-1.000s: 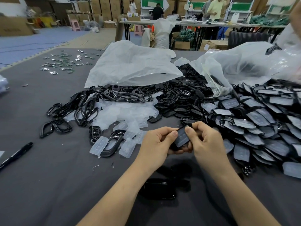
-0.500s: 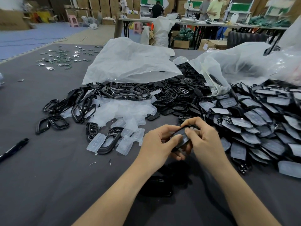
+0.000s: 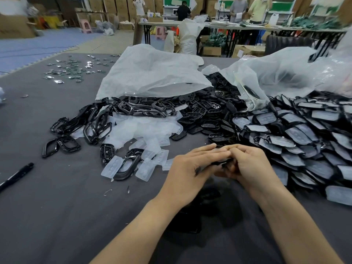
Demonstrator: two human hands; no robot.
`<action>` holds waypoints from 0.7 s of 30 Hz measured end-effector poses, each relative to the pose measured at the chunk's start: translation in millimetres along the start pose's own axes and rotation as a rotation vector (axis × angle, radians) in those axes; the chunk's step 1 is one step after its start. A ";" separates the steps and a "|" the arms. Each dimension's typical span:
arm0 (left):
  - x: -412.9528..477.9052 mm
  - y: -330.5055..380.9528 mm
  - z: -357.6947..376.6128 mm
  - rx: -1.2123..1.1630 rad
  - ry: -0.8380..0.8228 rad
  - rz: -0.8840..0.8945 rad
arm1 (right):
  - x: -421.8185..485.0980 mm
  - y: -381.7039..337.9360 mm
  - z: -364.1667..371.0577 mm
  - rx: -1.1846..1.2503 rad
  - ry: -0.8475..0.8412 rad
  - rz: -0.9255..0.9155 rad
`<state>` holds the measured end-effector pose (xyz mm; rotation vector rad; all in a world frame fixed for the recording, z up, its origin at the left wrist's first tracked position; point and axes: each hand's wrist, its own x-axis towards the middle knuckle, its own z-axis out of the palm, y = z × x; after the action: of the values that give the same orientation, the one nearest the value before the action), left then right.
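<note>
My left hand point(image 3: 190, 168) and right hand point(image 3: 249, 164) meet over the grey table point(image 3: 47, 216), just in front of the piles. Between them is a small black plastic part point(image 3: 221, 162), of which only a thin edge shows. The right hand's fingers curl round it. The left hand's fingers lie straight across its top, pressing on it. Nearby lie loose black frames point(image 3: 95, 128), translucent rubber pads point(image 3: 144, 130) and black button pieces point(image 3: 205, 111).
To the right is a large heap of assembled pieces point(image 3: 297, 141). Behind the piles lie a white plastic bag point(image 3: 152, 73) and a clear one point(image 3: 276, 73). A black pen point(image 3: 15, 176) lies at the left. A dark object point(image 3: 190, 221) sits under my forearms. Small metal bits point(image 3: 72, 71) are scattered far left.
My left hand's fingers have straightened and slid over the top of the part, which they pinched before. The part is now mostly hidden between both hands.
</note>
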<state>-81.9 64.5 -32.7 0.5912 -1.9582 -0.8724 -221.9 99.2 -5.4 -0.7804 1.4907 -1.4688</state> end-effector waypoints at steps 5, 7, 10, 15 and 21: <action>0.6 2.3 2.9 -0.154 0.032 -0.070 | -2.3 -1.3 -0.4 0.049 -0.019 0.010; 2.6 5.4 0.5 -0.268 0.063 -0.164 | -3.1 -1.8 0.2 0.080 -0.053 -0.004; 7.1 3.4 -3.3 -0.595 0.194 -0.391 | -4.8 -3.4 1.1 0.104 -0.101 -0.050; 9.6 -0.1 -5.9 -1.033 0.184 -0.600 | -4.8 -1.3 1.5 0.113 -0.134 -0.150; 9.8 -1.6 -7.5 -1.166 0.116 -0.703 | -4.3 -2.7 0.4 0.220 -0.199 -0.105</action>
<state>-80.1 54.1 -26.1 0.5604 -0.8143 -2.0975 -220.1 102.6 -2.0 -0.8525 1.1330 -1.5532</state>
